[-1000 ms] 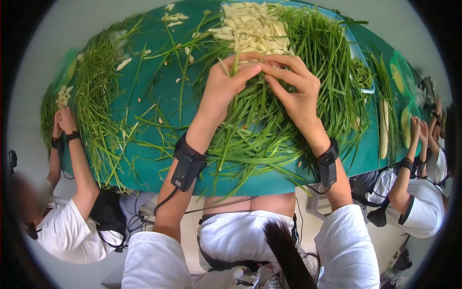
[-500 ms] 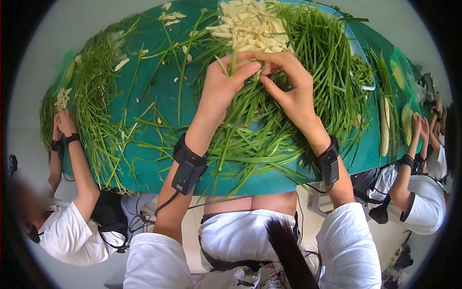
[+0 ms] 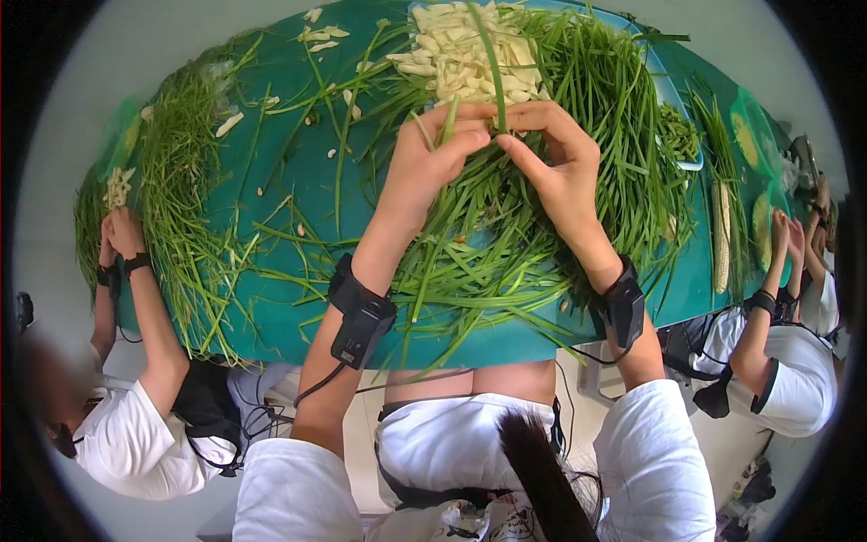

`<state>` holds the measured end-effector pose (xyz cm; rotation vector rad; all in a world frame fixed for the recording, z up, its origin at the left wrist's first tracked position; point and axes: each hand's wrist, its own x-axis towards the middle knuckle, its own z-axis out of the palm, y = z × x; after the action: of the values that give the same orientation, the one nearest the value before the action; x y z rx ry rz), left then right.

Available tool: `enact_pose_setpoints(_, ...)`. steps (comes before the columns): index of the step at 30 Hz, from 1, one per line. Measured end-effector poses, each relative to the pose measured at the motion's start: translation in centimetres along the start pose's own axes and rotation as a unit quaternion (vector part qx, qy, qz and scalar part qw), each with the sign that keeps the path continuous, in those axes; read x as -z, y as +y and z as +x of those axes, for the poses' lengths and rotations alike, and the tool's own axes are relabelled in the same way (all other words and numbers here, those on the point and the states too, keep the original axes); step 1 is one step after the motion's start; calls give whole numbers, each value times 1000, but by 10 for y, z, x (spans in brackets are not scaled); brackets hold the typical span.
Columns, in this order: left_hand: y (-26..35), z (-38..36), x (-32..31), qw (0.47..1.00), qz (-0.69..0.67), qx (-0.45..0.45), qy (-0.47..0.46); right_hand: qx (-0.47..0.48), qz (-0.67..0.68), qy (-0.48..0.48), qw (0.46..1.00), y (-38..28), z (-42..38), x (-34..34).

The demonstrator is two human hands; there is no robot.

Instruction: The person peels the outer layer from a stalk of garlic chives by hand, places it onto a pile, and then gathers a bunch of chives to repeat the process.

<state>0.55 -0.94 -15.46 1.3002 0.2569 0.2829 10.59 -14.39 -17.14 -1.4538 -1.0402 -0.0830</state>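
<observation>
My left hand (image 3: pixel 417 163) and my right hand (image 3: pixel 562 158) meet fingertip to fingertip above the heap of green chives (image 3: pixel 596 117). One long chive leaf (image 3: pixel 496 68) rises from between the pinched fingertips, crossing in front of a pile of pale yellow pieces (image 3: pixel 452 54), perhaps garlic. Thumb and forefinger of the right hand close on its lower end. The left hand's fingers are closed too, with thin green stalks (image 3: pixel 447 125) sticking up through them. How far the left fingertips grip the upright leaf is hidden.
A blue tray (image 3: pixel 670 86) lies under the chives. Loose leaves and pale bits litter the green table (image 3: pixel 302 172). Right of me are a corn cob (image 3: pixel 721 235) and green mesh bags (image 3: pixel 757 135). Co-workers' hands (image 3: pixel 124 233) work at left and others at right.
A long chive leaf now stands upright between my fingertips, where only a short bit showed before. My right hand has shifted slightly right.
</observation>
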Motion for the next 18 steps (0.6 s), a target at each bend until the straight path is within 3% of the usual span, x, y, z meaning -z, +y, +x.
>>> enact_pose_setpoints(8,-4,1,-7,998,19,-35,45,20,-42,-22,999,2,-1,-1)
enact_pose_setpoints(12,-5,2,-7,996,49,-54,46,-27,-9,23,999,0,-4,-7)
enact_pose_setpoints(18,-2,1,-9,995,56,-75,42,11,-20,32,999,-5,-3,-6)
